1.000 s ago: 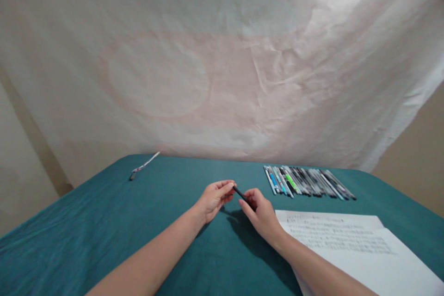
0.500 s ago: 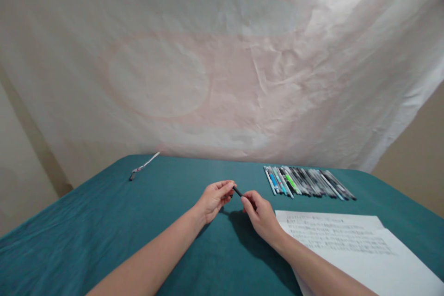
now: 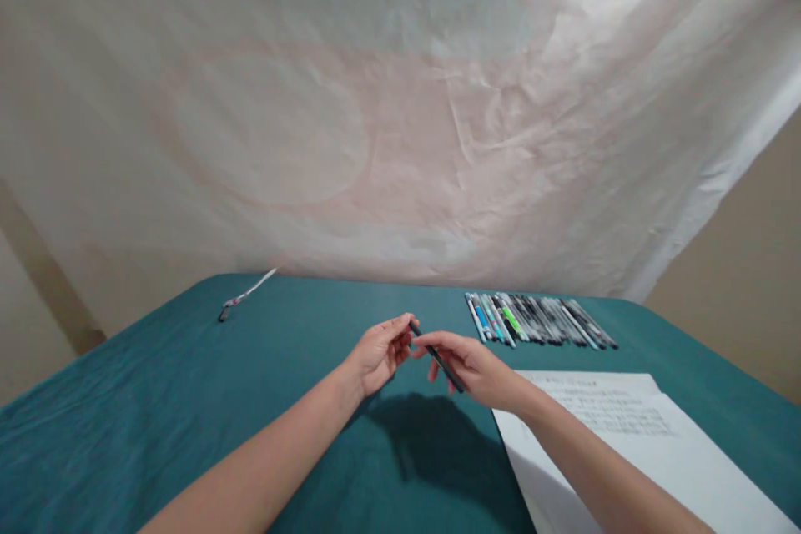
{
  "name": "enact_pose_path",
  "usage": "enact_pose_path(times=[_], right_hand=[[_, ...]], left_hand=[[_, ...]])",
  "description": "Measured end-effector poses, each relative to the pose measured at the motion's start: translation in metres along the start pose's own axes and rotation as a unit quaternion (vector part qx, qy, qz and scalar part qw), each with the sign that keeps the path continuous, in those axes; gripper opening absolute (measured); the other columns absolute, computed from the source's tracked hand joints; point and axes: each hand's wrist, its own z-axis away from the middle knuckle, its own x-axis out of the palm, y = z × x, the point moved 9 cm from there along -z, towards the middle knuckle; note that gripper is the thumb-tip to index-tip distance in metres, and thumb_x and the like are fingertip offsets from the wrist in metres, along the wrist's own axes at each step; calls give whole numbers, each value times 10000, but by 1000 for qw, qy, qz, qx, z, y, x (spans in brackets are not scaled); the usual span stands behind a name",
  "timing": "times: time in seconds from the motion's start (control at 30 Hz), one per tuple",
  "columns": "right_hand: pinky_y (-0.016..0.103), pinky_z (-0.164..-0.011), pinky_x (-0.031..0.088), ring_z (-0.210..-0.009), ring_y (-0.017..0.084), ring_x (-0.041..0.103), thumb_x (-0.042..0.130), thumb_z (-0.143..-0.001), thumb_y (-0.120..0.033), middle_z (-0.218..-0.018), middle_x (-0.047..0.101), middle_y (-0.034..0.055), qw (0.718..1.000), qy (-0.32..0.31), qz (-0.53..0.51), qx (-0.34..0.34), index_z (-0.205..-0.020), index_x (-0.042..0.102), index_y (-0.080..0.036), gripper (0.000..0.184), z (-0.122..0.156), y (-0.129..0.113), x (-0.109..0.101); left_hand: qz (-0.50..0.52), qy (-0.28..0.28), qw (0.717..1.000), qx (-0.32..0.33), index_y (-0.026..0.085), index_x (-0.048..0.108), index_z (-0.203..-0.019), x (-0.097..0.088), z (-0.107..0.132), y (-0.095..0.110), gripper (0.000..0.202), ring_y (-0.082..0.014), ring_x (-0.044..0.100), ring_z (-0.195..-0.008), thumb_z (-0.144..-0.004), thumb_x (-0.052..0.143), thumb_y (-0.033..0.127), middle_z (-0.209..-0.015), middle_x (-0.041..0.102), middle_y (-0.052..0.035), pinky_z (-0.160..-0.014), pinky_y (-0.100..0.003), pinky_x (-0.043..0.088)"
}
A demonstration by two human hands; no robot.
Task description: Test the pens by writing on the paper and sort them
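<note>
A slim black pen is held up over the table, slanting down to the right. Thumb and fingers of my left hand pinch its upper end. My right hand is closed loosely about the pen, its index finger reaching across the shaft close to the left fingertips. The other right fingers lie behind and below the pen, partly hidden. Beneath both hands their shadow falls on the teal tablecloth.
At the back right lies a row of several pens and markers, mostly grey and black. Handwritten paper sheets lie front right, under my right forearm. A small dark object with a white strap sits far left. Behind hangs a pale sheet.
My right hand has shifted its hold, opening its fingers somewhat, and more of the pen now shows. The left hand keeps its pinch. The view has turned slightly right.
</note>
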Motion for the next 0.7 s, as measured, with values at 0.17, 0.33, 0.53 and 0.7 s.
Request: enact_pose_path(times=[0.17,0.33,0.53,0.7], right_hand=[[279,-711,455,-771,147,572,435,-857,-302,-907,633,52,975,101,183,-74,-1112,583,-240,302,14,-28,-33],[248,-500,452,-598,140,556,494,-811,-412,-789,617,58,957,262,125,15,-997,616,-187,317,55,-4,-86],[198,-403,337,-441,86,415,552,-771,-390,-513,447,-48,922,345,68,159,-724,504,-179,221,125,46,-96],[248,-525,426,-542,128,515,451,-826,-362,-602,550,-4,932,307,3,191,-834,520,-177,198,150,66,-77]], left_hand=[[-6,-21,999,-23,169,651,-873,20,7,-12,188,-87,576,-636,-752,637,311,-809,660,-31,-579,-183,429],[-329,-170,927,66,174,672,-909,83,46,-18,302,-191,593,-833,-799,529,417,-922,665,-78,-711,-261,427],[-581,-386,680,224,237,408,-1293,142,113,-54,496,-279,331,-1248,-824,502,371,-1338,425,-87,-1021,-424,212],[-628,-419,616,225,217,286,-1356,136,115,-81,581,-274,226,-1300,-841,437,438,-1402,309,-94,-1051,-461,123]])
